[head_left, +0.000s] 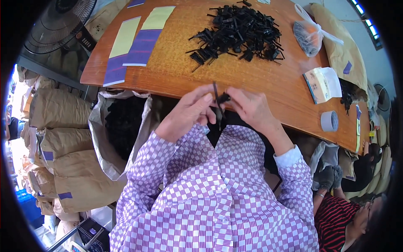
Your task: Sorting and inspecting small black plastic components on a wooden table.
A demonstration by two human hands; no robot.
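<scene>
Both hands meet just off the near edge of the wooden desk (pixel 176 80): the left hand (pixel 187 113) pinches a thin black strip (pixel 215 94) upright, while the right hand (pixel 249 107) closes its fingertips on a small black clip (pixel 223 98) touching that strip. Farther back on the desk lies a heap of black parts (pixel 239 33) (well apart from the hands), with a tape roll (pixel 329 121) at right.

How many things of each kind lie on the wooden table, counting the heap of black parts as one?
Heap of black plastic parts: 1
Yellow and purple sheets: 2
Tied clear bag of dark parts: 1
Pack of tissues: 1
Roll of grey tape: 1
Total: 6
</scene>
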